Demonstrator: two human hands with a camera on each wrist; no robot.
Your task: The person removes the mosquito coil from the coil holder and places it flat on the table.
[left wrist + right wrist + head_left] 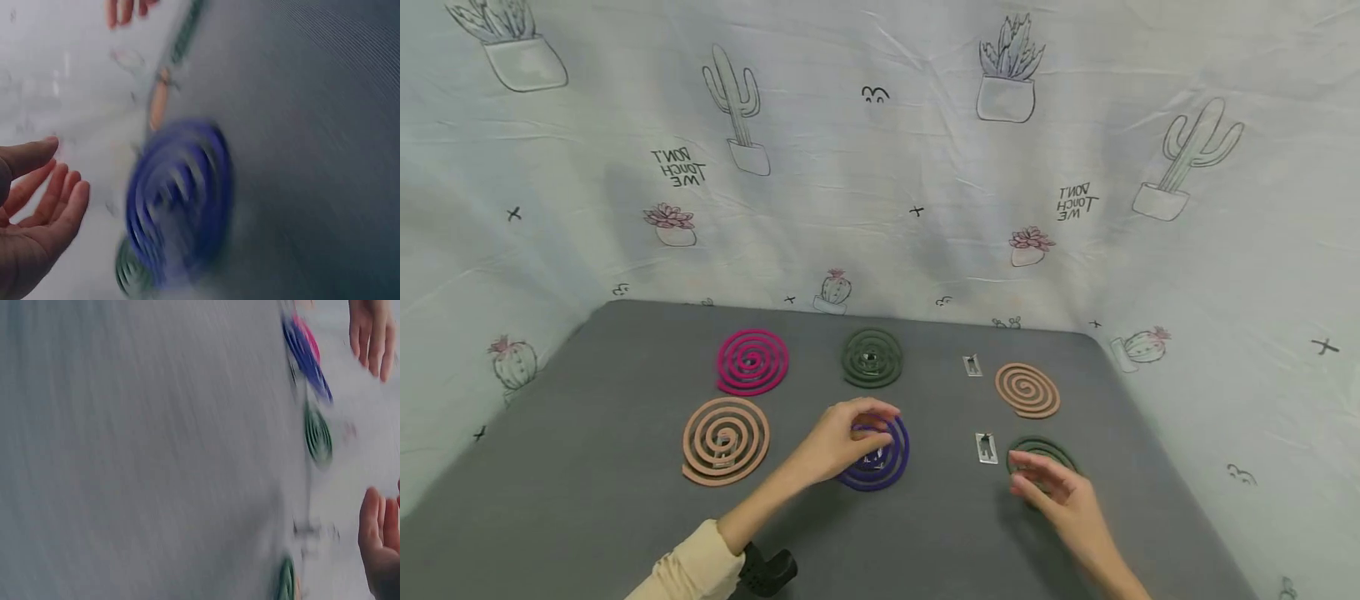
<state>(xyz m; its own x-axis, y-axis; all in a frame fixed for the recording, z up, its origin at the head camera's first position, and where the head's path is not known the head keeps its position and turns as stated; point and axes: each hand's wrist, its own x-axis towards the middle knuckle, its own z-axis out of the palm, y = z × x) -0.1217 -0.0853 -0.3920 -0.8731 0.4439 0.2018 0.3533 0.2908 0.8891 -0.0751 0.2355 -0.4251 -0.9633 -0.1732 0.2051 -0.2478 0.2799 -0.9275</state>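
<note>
A blue mosquito coil (pixel 874 486) is raised on a small metal stand near the table's middle. My left hand (pixel 844 435) hovers over its upper left part, thumb and fingers apart with nothing between them; the left wrist view shows the same hand (pixel 44 212) loosely bent and the blue coil (pixel 181 200) blurred beside it. Over a green mosquito coil (pixel 1051 442) at the right, my right hand (pixel 1063 500) hangs with fingers spread, covering much of that coil. In the right wrist view this hand (pixel 381 540) is partly cut off by the frame edge.
On the left lie a pink coil (pixel 752 331) and a tan coil (pixel 726 481). A dark green coil (pixel 871 382) sits behind the blue one, and another tan coil (pixel 1027 365) is at the back right. Two flat metal stands (pixel 987 448) lie right of centre. Patterned cloth (pixel 880 167) hangs behind the table.
</note>
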